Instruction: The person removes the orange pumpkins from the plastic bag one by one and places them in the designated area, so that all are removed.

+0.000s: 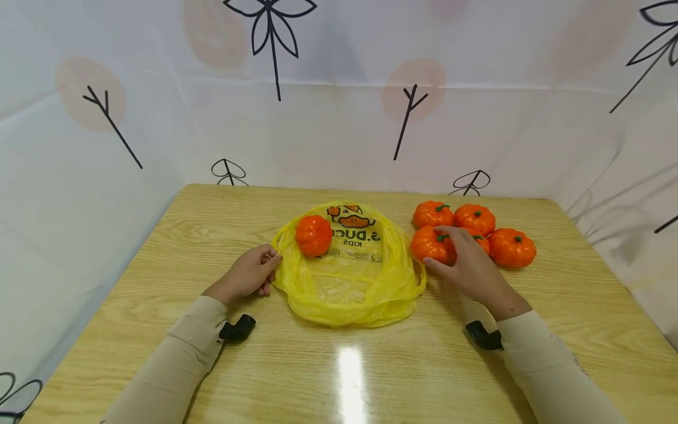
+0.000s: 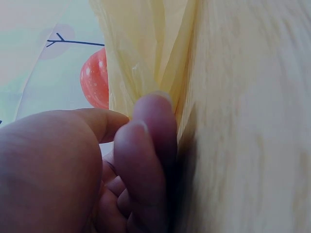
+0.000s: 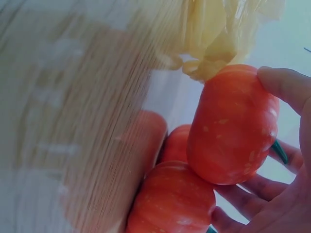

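A yellow plastic bag (image 1: pixel 349 306) lies spread on the table, its mouth turned up, with a duck print on it. One small orange toy pumpkin (image 1: pixel 313 235) sits in its left part. My left hand (image 1: pixel 249 272) pinches the left rim of the bag between thumb and fingers. On the other side, my right hand (image 1: pixel 471 265) grips another toy pumpkin (image 3: pixel 233 126) with a green stem, thumb on one side and fingers on the other. In the right wrist view this pumpkin is raised off the tabletop, beside the bag's right handle.
Several more pumpkins stand grouped right of the bag, among them one at the far right (image 1: pixel 511 248) and one at the back (image 1: pixel 433 214). The wooden table (image 1: pixel 296 371) ends at a white patterned cloth (image 1: pixel 339 135) behind it.
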Action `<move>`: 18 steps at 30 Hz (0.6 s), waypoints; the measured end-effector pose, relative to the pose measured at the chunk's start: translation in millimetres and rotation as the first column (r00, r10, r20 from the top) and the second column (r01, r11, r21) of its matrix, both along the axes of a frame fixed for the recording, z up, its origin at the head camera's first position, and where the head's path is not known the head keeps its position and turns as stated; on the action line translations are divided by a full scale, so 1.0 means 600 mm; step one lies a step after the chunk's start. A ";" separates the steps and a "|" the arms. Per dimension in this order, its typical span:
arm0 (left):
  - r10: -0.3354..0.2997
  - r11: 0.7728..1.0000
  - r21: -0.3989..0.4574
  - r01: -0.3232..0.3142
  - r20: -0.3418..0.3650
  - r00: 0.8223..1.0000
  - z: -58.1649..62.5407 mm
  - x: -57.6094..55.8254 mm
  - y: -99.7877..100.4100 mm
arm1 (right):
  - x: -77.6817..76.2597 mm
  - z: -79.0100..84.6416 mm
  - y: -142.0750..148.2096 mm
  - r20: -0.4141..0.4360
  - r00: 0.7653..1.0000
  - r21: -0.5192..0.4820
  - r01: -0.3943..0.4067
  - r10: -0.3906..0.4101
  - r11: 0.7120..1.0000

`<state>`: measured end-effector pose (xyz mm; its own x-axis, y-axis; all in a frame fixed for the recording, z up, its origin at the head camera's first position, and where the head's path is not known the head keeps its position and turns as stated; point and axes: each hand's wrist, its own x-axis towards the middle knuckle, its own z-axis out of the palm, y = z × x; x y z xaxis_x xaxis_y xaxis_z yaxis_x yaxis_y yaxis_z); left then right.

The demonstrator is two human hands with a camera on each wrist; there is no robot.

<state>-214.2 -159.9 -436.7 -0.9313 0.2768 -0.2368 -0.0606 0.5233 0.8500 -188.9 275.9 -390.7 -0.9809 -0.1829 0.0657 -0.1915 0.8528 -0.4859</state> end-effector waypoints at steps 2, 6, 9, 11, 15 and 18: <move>-0.002 1.000 -0.002 0.002 -0.002 1.000 0.000 -0.001 0.000 | 0.000 -0.001 0.002 0.001 1.000 0.006 -0.001 0.001 1.000; -0.001 1.000 -0.002 0.001 -0.001 1.000 -0.001 -0.002 0.000 | -0.003 -0.003 0.006 0.003 1.000 0.019 0.000 -0.001 1.000; -0.002 1.000 -0.002 0.002 0.000 1.000 -0.001 -0.002 0.000 | -0.005 -0.005 0.010 0.004 1.000 0.039 0.003 -0.003 0.999; -0.004 1.000 -0.004 0.004 -0.001 1.000 -0.001 -0.001 0.000 | -0.006 -0.006 0.013 0.002 1.000 0.056 0.005 -0.005 0.998; -0.006 1.000 -0.002 0.006 -0.002 1.000 -0.002 -0.002 0.000 | -0.009 -0.008 0.017 -0.008 1.000 0.078 -0.003 0.003 0.997; -0.004 1.000 0.004 0.004 0.004 1.000 -0.003 -0.002 0.000 | -0.011 -0.010 0.019 -0.013 1.000 0.086 -0.014 0.015 0.996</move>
<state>-215.3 -159.9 -438.4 -0.9292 0.2813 -0.2397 -0.0624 0.5198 0.8520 -195.6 287.6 -396.5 -0.9773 -0.2024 0.0623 -0.2100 0.8884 -0.4083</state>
